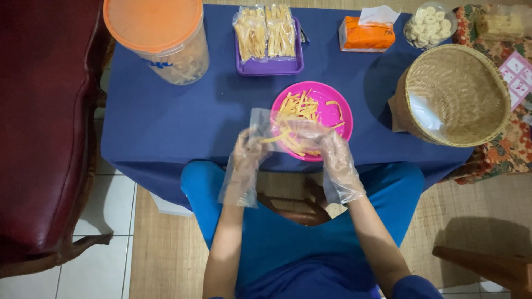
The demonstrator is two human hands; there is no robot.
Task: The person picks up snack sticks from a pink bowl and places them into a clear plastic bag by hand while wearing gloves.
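My left hand (247,152) in loose plastic glove, fingers pinching near edge of small clear bag (265,123), holding it over blue table edge. My right hand (332,152), also gloved, fingers curled together around few yellow snack sticks (296,108), just at bag mouth. Sticks lie right of bag, long axis pointing left toward opening. Pink plate (338,113) with remaining sticks directly behind both hands, touching distance; right hand nearer to it.
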